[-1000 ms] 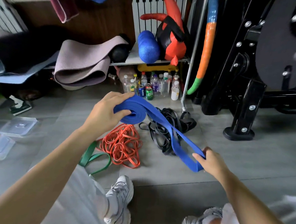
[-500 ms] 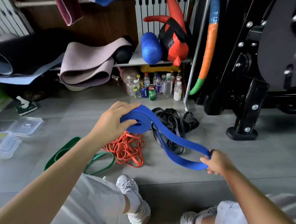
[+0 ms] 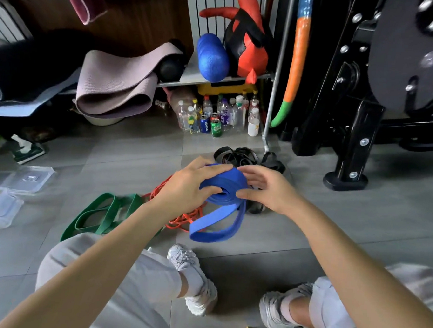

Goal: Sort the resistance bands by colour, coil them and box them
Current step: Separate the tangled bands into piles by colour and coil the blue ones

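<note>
In the middle of the frame, two bare hands hold a blue resistance band [image 3: 223, 186] that is partly rolled into a coil. The left hand [image 3: 186, 187] wraps around the left side of the coil, with its fingers [image 3: 217, 167] curled over the top and its thumb by the coil's hole. The right hand [image 3: 266, 189] presses on the right side, with its fingers lying flat on the roll and its thumb on the front edge. A loose loop of the blue band hangs down below the coil, toward the floor [image 3: 295, 225]. On the floor under the hands lie orange bands [image 3: 182, 219] in a messy heap. Green bands [image 3: 100, 213] lie just left of them. Black bands [image 3: 243, 156] sit in a pile behind the hands. Clear plastic boxes [image 3: 5, 198] rest at the left edge of the frame. Bottles and cans [image 3: 218, 116] stand under a shelf in the upper middle.
</note>
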The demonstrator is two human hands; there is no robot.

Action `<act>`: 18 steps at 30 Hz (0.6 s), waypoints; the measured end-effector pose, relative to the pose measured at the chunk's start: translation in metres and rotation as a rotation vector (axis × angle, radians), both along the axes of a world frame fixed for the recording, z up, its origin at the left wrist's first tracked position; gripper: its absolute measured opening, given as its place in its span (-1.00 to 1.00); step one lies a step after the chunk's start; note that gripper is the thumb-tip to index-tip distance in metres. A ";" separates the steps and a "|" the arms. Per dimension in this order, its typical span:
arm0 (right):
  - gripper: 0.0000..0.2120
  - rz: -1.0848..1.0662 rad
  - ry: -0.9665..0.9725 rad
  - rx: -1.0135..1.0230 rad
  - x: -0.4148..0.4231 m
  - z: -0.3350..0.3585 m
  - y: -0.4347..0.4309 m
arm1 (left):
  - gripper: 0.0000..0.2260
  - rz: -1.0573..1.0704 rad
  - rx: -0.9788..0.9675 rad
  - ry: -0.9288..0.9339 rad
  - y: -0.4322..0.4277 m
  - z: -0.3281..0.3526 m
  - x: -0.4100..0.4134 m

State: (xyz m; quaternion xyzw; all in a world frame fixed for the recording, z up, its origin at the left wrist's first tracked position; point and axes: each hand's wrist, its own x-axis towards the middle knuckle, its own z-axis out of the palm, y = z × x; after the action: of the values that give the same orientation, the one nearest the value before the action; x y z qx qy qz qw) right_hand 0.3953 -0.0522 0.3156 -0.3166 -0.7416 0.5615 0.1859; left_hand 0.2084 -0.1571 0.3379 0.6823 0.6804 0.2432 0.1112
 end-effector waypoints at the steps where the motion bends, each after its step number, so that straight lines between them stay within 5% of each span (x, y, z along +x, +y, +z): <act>1: -0.56 0.005 0.005 0.020 -0.003 0.000 -0.001 | -0.52 -0.010 0.010 -0.006 -0.002 0.000 -0.001; 5: -0.72 0.005 0.064 -0.022 -0.008 0.000 -0.006 | -0.52 -0.006 0.007 -0.029 -0.007 0.000 -0.006; 11: -0.53 -0.044 0.084 -0.070 -0.003 -0.004 -0.006 | -0.49 0.030 0.109 -0.229 -0.010 -0.006 -0.002; 15: -0.60 -0.073 0.131 -0.083 0.007 -0.006 -0.006 | -0.45 0.104 0.124 -0.439 -0.008 -0.005 0.010; 18: -0.56 -0.103 0.118 -0.031 0.012 -0.005 -0.001 | -0.48 0.077 0.078 -0.376 -0.003 -0.004 0.013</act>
State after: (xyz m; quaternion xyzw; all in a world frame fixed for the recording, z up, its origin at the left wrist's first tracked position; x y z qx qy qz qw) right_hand 0.4068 -0.0529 0.3108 -0.3236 -0.7033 0.5802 0.2530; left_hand 0.2217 -0.1602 0.3340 0.6022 0.6632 0.3965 0.2008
